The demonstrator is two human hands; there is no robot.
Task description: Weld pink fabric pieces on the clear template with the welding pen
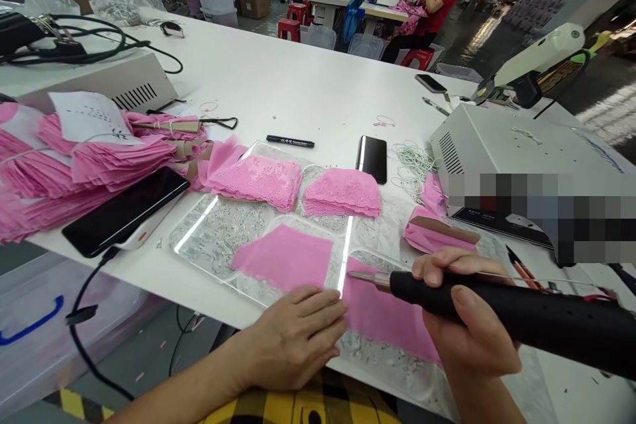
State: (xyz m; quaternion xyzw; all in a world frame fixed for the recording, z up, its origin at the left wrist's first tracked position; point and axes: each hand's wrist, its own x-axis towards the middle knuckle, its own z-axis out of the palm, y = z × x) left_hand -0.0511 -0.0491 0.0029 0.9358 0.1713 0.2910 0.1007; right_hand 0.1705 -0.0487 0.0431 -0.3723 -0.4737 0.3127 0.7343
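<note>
My right hand (472,318) is wrapped around a thick black handheld tool with a narrow metal tip (422,285). The tip points left, over or beside a pink fabric piece (387,318) on a clear plastic board (193,232); I cannot tell whether it touches. Flat, with its fingers together, my left hand (298,334) rests at the board's near side by the left edge of that piece. Another pink fabric piece (288,255) lies just beyond it. Behind these are two stacks of pink lace pieces, the left stack (258,179) and the right stack (342,192).
Bundled pink fabric (109,152) and a large black phone (129,209) lie left. A marker (291,141), a smaller phone (372,158) and tangled thread (415,165) lie beyond the board. A grey box (527,146) stands right. A person in red (440,6) sits far back.
</note>
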